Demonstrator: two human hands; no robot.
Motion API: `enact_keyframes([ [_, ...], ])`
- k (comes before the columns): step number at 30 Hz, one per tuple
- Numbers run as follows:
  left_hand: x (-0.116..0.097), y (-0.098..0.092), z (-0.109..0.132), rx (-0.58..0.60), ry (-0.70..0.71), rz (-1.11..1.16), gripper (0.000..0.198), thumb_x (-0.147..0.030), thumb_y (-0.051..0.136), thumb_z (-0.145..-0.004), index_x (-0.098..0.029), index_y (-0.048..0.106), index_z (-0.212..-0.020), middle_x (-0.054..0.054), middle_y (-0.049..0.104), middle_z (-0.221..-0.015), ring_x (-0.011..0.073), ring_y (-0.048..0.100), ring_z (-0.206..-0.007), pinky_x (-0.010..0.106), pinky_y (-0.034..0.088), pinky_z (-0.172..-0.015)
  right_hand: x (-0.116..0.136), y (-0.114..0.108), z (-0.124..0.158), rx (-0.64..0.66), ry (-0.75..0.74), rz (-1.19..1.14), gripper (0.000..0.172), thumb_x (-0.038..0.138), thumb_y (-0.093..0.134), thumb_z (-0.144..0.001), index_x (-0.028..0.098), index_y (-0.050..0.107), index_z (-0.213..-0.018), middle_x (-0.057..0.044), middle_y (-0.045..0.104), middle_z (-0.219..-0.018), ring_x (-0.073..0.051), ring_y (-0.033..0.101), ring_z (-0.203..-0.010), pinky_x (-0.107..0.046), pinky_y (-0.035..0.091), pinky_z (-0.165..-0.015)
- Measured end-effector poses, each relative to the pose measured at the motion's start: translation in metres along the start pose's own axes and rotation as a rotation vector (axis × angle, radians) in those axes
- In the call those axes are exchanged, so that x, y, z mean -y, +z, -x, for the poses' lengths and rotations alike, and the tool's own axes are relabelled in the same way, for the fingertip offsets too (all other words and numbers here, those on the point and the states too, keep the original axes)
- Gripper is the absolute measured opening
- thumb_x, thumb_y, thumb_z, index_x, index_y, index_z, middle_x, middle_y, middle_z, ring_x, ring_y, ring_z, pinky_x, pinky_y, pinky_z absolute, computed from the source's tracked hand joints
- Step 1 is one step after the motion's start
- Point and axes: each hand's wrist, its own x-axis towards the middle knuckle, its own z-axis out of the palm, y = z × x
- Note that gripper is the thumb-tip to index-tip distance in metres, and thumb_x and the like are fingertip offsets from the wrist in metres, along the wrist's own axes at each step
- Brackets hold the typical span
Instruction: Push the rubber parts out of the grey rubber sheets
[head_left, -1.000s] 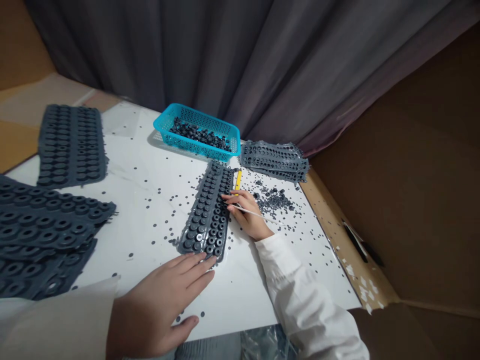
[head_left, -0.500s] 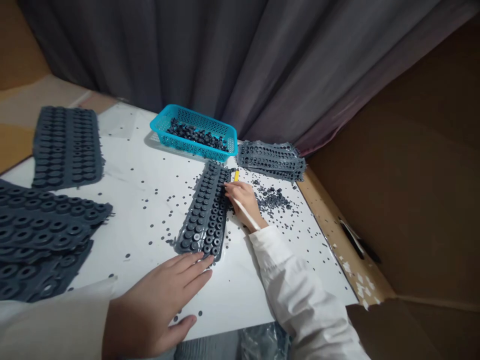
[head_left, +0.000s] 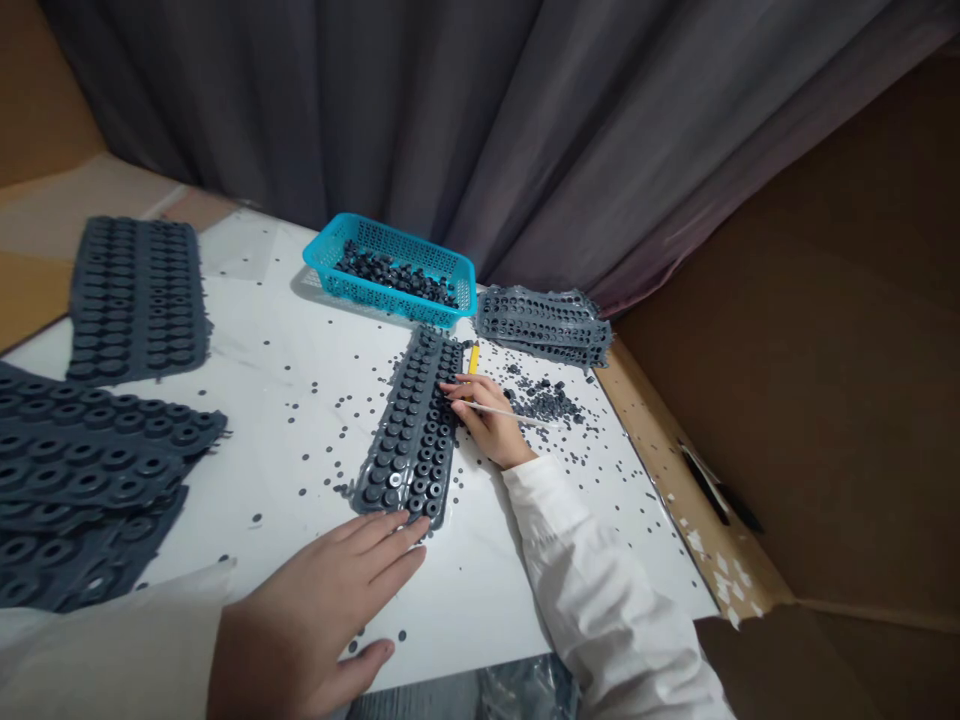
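A long dark grey rubber strip [head_left: 414,430] studded with small rings lies on the white table [head_left: 300,390]. My left hand [head_left: 322,610] rests flat with its fingers stretched out, the fingertips pressing the strip's near end. My right hand [head_left: 487,415] is closed on a thin white stick [head_left: 517,413], its tip at the strip's right edge. A yellow tool [head_left: 472,358] lies just beyond that hand. Loose grey rings [head_left: 547,400] are heaped to the right of it.
A blue basket [head_left: 390,268] of rings stands at the back. A punched-out grey sheet [head_left: 544,325] lies beside it. Full grey sheets [head_left: 135,300] and a stack [head_left: 82,470] cover the left. Small grey bits are scattered about. Cardboard walls [head_left: 810,380] close the right.
My right hand slid a little along the strip's edge and back, and the white stick swung from pointing toward my wrist to pointing right. My left hand stayed put.
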Motion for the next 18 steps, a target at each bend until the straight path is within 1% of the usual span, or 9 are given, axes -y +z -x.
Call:
enact_keyframes([
  [5,0.0,-0.001,-0.001,-0.001,-0.004,0.025,0.067,-0.023,0.056,-0.077,-0.023,0.033,-0.14,0.005,0.032,-0.147,0.0295,0.04,-0.127,0.044,0.038,-0.104,-0.002,0.001,-0.002,0.04,-0.033,0.102,0.017,0.031,0.045,-0.092,0.024,0.06,-0.097,-0.005,0.068,-0.107,-0.021,0.054,-0.11,-0.042,0.04,-0.095],
  [8,-0.001,-0.001,0.0,0.019,-0.002,0.001,0.066,-0.023,0.055,-0.078,-0.022,0.033,-0.14,0.005,0.031,-0.147,0.0285,0.038,-0.128,0.042,0.038,-0.104,-0.007,0.003,-0.007,0.048,-0.048,0.193,0.018,0.029,0.047,-0.091,0.024,0.061,-0.101,-0.006,0.068,-0.105,-0.022,0.055,-0.107,-0.041,0.041,-0.092],
  [10,0.0,-0.002,0.0,0.045,0.0,-0.025,0.066,-0.025,0.054,-0.079,-0.022,0.031,-0.141,0.004,0.03,-0.148,0.028,0.037,-0.129,0.042,0.037,-0.105,-0.014,0.002,-0.011,-0.011,-0.019,0.25,0.017,0.028,0.048,-0.09,0.023,0.062,-0.1,-0.008,0.067,-0.103,-0.024,0.057,-0.102,-0.042,0.041,-0.089],
  [12,0.0,-0.001,0.0,0.051,0.002,-0.036,0.066,-0.026,0.054,-0.08,-0.022,0.031,-0.141,0.004,0.029,-0.148,0.0283,0.036,-0.13,0.042,0.037,-0.105,-0.019,0.0,-0.013,-0.097,0.026,0.281,0.018,0.027,0.047,-0.09,0.022,0.062,-0.098,-0.008,0.067,-0.102,-0.024,0.057,-0.099,-0.042,0.042,-0.087],
  [14,0.0,-0.001,0.0,0.046,0.004,-0.028,0.066,-0.025,0.054,-0.08,-0.023,0.031,-0.141,0.005,0.029,-0.148,0.0287,0.037,-0.129,0.042,0.037,-0.104,-0.022,-0.002,-0.013,-0.148,0.05,0.258,0.018,0.026,0.044,-0.091,0.022,0.061,-0.097,-0.008,0.067,-0.103,-0.024,0.057,-0.099,-0.041,0.043,-0.087],
  [16,0.0,-0.001,0.0,0.04,0.002,-0.017,0.066,-0.024,0.054,-0.079,-0.022,0.032,-0.141,0.005,0.03,-0.148,0.0287,0.038,-0.129,0.042,0.037,-0.104,-0.02,-0.002,-0.012,-0.14,0.041,0.17,0.016,0.028,0.044,-0.091,0.022,0.059,-0.095,-0.006,0.067,-0.104,-0.022,0.056,-0.104,-0.04,0.044,-0.09],
  [18,0.0,-0.002,-0.001,0.044,-0.003,-0.007,0.066,-0.024,0.055,-0.078,-0.023,0.032,-0.141,0.004,0.03,-0.148,0.0286,0.038,-0.129,0.042,0.037,-0.104,-0.015,-0.001,-0.011,-0.105,0.029,0.063,0.014,0.03,0.046,-0.091,0.023,0.059,-0.092,-0.005,0.068,-0.104,-0.021,0.054,-0.108,-0.04,0.044,-0.093],
])
